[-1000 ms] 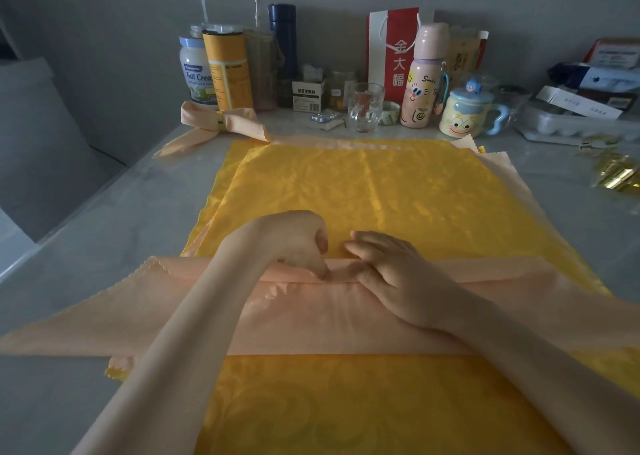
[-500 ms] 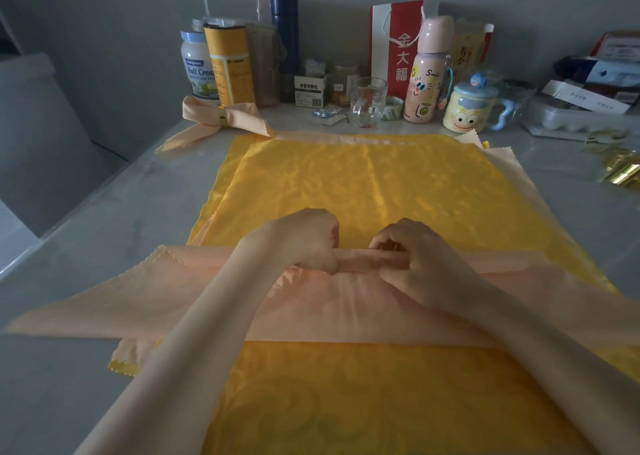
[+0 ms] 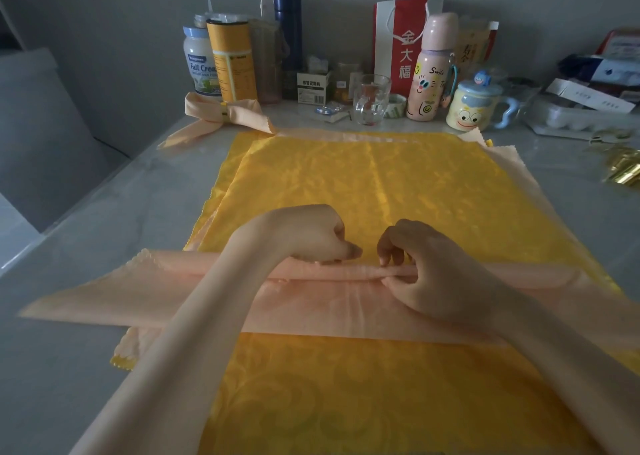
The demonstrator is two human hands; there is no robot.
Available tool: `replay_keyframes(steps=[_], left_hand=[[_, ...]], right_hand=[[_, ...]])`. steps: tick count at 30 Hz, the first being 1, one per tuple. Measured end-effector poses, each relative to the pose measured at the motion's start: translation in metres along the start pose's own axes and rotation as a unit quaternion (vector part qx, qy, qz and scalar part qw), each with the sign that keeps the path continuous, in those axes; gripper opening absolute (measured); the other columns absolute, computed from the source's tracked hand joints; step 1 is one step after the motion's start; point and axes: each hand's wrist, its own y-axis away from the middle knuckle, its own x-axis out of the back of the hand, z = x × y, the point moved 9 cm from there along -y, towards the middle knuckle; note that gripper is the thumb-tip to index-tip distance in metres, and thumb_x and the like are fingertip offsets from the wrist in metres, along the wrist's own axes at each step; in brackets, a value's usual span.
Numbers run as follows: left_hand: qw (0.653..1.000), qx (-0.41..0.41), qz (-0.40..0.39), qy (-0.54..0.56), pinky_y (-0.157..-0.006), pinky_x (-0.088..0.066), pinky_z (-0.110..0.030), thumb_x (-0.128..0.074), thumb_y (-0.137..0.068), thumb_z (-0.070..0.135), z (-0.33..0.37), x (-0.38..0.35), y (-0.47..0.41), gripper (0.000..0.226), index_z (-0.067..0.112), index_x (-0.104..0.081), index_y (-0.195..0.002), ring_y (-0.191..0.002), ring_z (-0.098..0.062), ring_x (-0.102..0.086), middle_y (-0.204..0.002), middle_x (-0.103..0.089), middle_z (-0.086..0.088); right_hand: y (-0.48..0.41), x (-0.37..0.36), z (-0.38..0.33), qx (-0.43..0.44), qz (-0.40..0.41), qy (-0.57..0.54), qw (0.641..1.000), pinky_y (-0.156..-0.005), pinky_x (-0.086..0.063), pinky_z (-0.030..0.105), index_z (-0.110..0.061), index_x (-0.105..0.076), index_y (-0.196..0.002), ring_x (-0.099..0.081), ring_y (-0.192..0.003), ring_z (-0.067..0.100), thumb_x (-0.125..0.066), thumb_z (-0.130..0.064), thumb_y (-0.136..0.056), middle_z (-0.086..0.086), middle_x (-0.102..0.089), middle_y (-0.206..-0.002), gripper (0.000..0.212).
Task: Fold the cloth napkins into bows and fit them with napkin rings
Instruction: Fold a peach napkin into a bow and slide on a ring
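Peach napkin [image 3: 311,302] laid across the middle of the yellow cloth [image 3: 381,184], its far edge rolled into a narrow fold, fold pinched by curled left hand [image 3: 304,236] and right hand [image 3: 429,267] side by side, ringed finished bow [image 3: 221,115] set beyond the yellow cloth's far left corner.

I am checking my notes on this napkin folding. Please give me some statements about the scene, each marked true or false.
1. The left hand and the right hand both hold the rolled edge of the peach napkin. True.
2. The finished bow lies at the far right. False: it lies far left on the table, by the jars.
3. The peach napkin lies across a yellow cloth. True.
4. The finished bow has no ring. False: a yellow ring clasps its middle.
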Motion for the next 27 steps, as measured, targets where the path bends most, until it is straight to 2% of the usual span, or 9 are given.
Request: replay_keyframes(steps=[3,5,9,13,15,19,22,25,27], left_hand=[[0.999,0.015,-0.029,-0.018,-0.055,-0.039,-0.022,-0.056,-0.090,0.042,-0.003,-0.007,0.000,0.033,0.010,-0.065,-0.094,-0.070,-0.016,-0.054,-0.079,-0.063,-0.002],[0.998,0.029,-0.052,-0.026,-0.058,-0.041,-0.024,-0.060,-0.088,0.041,-0.006,-0.014,-0.001,0.034,0.009,-0.065,-0.098,-0.071,-0.017,-0.056,-0.084,-0.066,-0.005],[0.995,0.040,-0.083,-0.026,-0.061,-0.039,-0.026,-0.062,-0.087,0.039,-0.008,-0.020,-0.001,0.034,0.007,-0.064,-0.097,-0.068,-0.020,-0.049,-0.076,-0.057,-0.006],[0.993,0.031,-0.114,-0.003,-0.055,-0.034,-0.024,-0.066,-0.084,0.037,-0.009,-0.022,0.002,0.025,0.013,-0.057,-0.083,-0.062,-0.019,-0.041,-0.068,-0.048,-0.004],[0.993,0.035,-0.111,-0.012,-0.056,-0.034,-0.026,-0.069,-0.081,0.039,-0.010,-0.023,0.001,0.027,0.014,-0.059,-0.085,-0.066,-0.021,-0.042,-0.073,-0.049,-0.005],[0.995,0.042,-0.074,-0.054,-0.073,-0.041,-0.027,-0.069,-0.080,0.044,-0.007,-0.017,0.002,0.039,0.019,-0.061,-0.108,-0.088,-0.019,-0.051,-0.095,-0.055,0.005],[0.995,0.030,-0.064,-0.068,-0.078,-0.043,-0.026,-0.066,-0.083,0.043,-0.002,-0.015,0.004,0.043,0.019,-0.059,-0.118,-0.099,-0.018,-0.053,-0.111,-0.057,0.005],[0.995,0.019,-0.065,-0.075,-0.077,-0.044,-0.027,-0.065,-0.084,0.041,0.000,-0.016,0.005,0.040,0.019,-0.060,-0.117,-0.098,-0.018,-0.055,-0.108,-0.058,0.004],[0.996,0.004,-0.052,-0.075,-0.067,-0.043,-0.024,-0.065,-0.085,0.038,0.003,-0.014,0.004,0.037,0.018,-0.061,-0.116,-0.093,-0.016,-0.054,-0.104,-0.057,0.005]], right_hand=[[0.001,-0.007,0.003,-0.038,-0.072,-0.052,0.995,-0.067,-0.035,0.017,-0.031,-0.049,-0.074,-0.045,-0.076,0.003,-0.058,-0.032,-0.085,-0.009,-0.049,-0.078,0.014],[-0.001,-0.009,0.005,-0.060,-0.068,-0.075,0.993,-0.062,-0.034,0.019,-0.026,-0.049,-0.067,-0.045,-0.067,0.004,-0.053,-0.031,-0.089,-0.008,-0.049,-0.070,0.023],[-0.006,-0.013,0.008,-0.084,-0.028,0.055,0.995,-0.053,-0.026,0.021,-0.027,-0.036,-0.058,-0.041,-0.055,0.006,-0.050,-0.030,-0.093,-0.009,-0.041,-0.058,0.038],[-0.005,-0.010,0.000,-0.021,0.042,0.110,0.993,-0.071,-0.038,0.019,-0.021,-0.058,-0.082,-0.052,-0.081,0.013,-0.048,-0.035,-0.089,-0.009,-0.051,-0.082,0.019],[-0.005,-0.018,-0.005,0.017,0.031,0.111,0.993,-0.089,-0.042,0.029,-0.015,-0.063,-0.105,-0.052,-0.100,0.020,-0.036,-0.038,-0.089,0.002,-0.056,-0.105,0.039],[-0.007,-0.037,0.000,0.001,-0.056,0.111,0.992,-0.108,-0.011,0.021,-0.020,-0.036,-0.140,-0.020,-0.137,0.013,-0.001,-0.060,-0.082,-0.001,-0.025,-0.150,0.079],[-0.009,-0.039,0.005,-0.003,-0.070,0.109,0.992,-0.106,-0.002,0.016,-0.022,-0.025,-0.145,-0.009,-0.140,0.009,0.003,-0.068,-0.078,-0.004,-0.014,-0.154,0.086],[-0.009,-0.035,0.006,-0.004,-0.050,0.079,0.996,-0.106,-0.009,0.015,-0.020,-0.036,-0.140,-0.020,-0.136,0.008,-0.002,-0.062,-0.077,-0.005,-0.030,-0.146,0.083],[-0.008,-0.026,0.004,-0.002,-0.040,0.043,0.998,-0.104,-0.016,0.012,-0.018,-0.050,-0.129,-0.033,-0.125,0.007,-0.017,-0.061,-0.082,-0.005,-0.044,-0.134,0.072]])
